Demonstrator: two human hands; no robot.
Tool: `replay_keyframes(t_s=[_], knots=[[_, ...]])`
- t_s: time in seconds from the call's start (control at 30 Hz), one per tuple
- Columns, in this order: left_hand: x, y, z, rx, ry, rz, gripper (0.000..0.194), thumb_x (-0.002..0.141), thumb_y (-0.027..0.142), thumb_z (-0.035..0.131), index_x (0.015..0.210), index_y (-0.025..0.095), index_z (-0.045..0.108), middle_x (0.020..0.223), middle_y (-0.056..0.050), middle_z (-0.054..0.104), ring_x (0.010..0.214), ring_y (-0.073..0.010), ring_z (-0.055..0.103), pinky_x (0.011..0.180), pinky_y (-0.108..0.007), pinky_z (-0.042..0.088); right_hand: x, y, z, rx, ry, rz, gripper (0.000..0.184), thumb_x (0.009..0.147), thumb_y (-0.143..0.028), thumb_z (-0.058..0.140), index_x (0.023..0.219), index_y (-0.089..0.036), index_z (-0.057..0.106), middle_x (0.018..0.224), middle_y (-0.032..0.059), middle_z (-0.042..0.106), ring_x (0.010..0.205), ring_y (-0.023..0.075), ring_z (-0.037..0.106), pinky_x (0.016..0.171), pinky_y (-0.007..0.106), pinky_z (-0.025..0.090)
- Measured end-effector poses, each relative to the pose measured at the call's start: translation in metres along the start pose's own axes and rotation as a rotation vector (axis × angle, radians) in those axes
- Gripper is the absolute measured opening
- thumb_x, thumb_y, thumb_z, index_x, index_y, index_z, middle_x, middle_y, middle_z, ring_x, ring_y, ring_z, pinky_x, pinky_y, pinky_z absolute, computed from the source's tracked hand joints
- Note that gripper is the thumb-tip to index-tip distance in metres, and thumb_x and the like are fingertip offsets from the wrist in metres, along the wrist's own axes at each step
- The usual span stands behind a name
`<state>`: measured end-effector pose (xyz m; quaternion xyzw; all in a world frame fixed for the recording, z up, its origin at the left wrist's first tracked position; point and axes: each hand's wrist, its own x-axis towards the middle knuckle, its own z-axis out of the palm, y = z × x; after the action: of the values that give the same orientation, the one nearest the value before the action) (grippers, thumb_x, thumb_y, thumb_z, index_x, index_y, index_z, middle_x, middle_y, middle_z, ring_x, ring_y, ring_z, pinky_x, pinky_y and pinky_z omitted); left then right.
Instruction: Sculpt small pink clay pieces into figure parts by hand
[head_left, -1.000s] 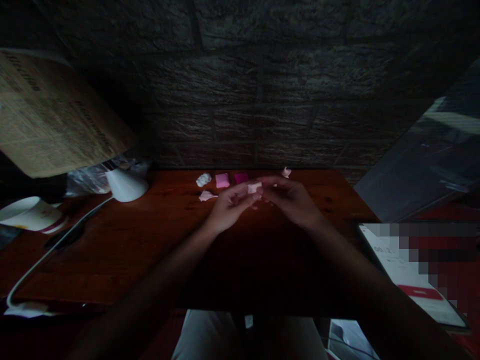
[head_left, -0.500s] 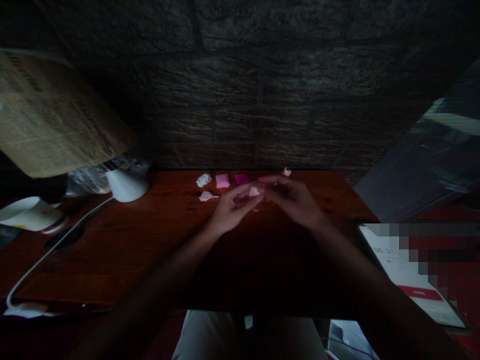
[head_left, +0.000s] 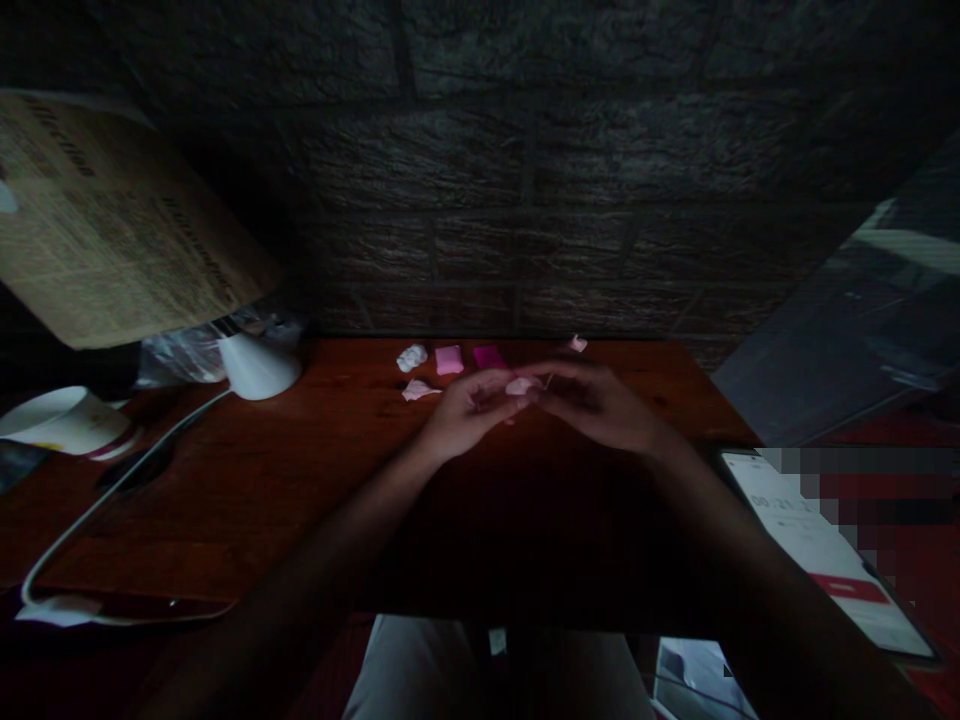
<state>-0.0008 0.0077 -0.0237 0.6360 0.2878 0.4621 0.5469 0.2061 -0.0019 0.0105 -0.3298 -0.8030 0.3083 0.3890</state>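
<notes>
Over the middle of the table, my left hand (head_left: 463, 412) pinches a small pale pink lump (head_left: 519, 386), which looks like modelling clay. Fingers of my right hand (head_left: 600, 405) close on the lump's right side, and a thin light sliver shows by them, too small to make out. Beyond my hands lie a white crumpled lump (head_left: 412, 358), a pink square block (head_left: 449, 360) and a magenta square (head_left: 489, 358), partly covered by my left fingers. A flat pale pink piece (head_left: 418, 390) rests left of my left hand.
Another pale pink bit (head_left: 577, 343) lies by the brick wall (head_left: 465, 180). On the left stand a lamp with a white base (head_left: 259, 370) and a paper cup (head_left: 67, 420); a white cable (head_left: 112, 490) crosses the table (head_left: 247, 500). At right is a lit tablet screen (head_left: 810, 545).
Both hands stay together around the pale pink lump. The fingers have shifted slightly, and the lump shows a little flatter and wider between them. The view has moved slightly.
</notes>
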Motion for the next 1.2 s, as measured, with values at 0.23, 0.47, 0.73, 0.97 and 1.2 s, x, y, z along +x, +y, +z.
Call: replay_keyframes(t_s=[0.23, 0.47, 0.73, 0.97, 1.2], knots=[[-0.0006, -0.0011, 0.0005, -0.057, -0.054, -0.054, 0.029, 0.078, 0.027, 0.082, 0.101, 0.016, 0.069, 0.098, -0.006, 0.077, 0.09, -0.0181, 0.073, 0.067, -0.023, 0.057, 0.0004, -0.0061, -0.0029, 0.079, -0.055, 0.027, 0.022, 0.094, -0.035, 0.066, 0.11, -0.022, 0.074, 0.103, 0.0051, 0.077, 0.09, 0.0194, 0.07, 0.081, 0.033, 0.055], [0.0007, -0.003, 0.0003, -0.127, -0.061, -0.116, 0.027, 0.079, 0.03, 0.081, 0.101, 0.016, 0.073, 0.099, -0.006, 0.077, 0.088, -0.0174, 0.072, 0.068, -0.025, 0.057, 0.0007, 0.0002, -0.0018, 0.071, -0.04, 0.026, 0.022, 0.095, -0.038, 0.064, 0.104, -0.02, 0.075, 0.097, 0.0057, 0.077, 0.085, 0.0186, 0.07, 0.078, 0.034, 0.055], [0.0008, 0.003, 0.001, -0.277, -0.083, -0.188, 0.034, 0.077, 0.036, 0.085, 0.103, 0.016, 0.077, 0.095, -0.006, 0.077, 0.077, -0.0121, 0.07, 0.067, -0.022, 0.056, -0.0004, -0.0039, -0.0056, 0.232, -0.048, 0.094, 0.03, 0.091, -0.037, 0.071, 0.116, -0.022, 0.076, 0.108, 0.0062, 0.077, 0.086, 0.0165, 0.069, 0.078, 0.032, 0.056], [-0.0005, 0.0031, 0.0009, -0.319, -0.097, -0.276, 0.038, 0.078, 0.039, 0.085, 0.106, 0.014, 0.077, 0.09, -0.007, 0.076, 0.072, -0.0129, 0.07, 0.07, -0.026, 0.057, -0.0009, -0.0008, -0.0056, 0.391, -0.046, 0.156, 0.029, 0.086, -0.04, 0.078, 0.11, -0.023, 0.079, 0.091, 0.0028, 0.075, 0.069, 0.0126, 0.063, 0.067, 0.03, 0.055], [-0.0003, 0.0014, 0.0, -0.321, -0.091, -0.264, 0.033, 0.08, 0.039, 0.083, 0.102, 0.015, 0.077, 0.088, -0.006, 0.076, 0.072, -0.0126, 0.07, 0.068, -0.024, 0.057, 0.001, -0.0022, -0.0009, 0.42, -0.003, 0.171, 0.026, 0.083, -0.04, 0.081, 0.103, -0.024, 0.08, 0.09, 0.0027, 0.076, 0.071, 0.0128, 0.062, 0.064, 0.027, 0.053]])
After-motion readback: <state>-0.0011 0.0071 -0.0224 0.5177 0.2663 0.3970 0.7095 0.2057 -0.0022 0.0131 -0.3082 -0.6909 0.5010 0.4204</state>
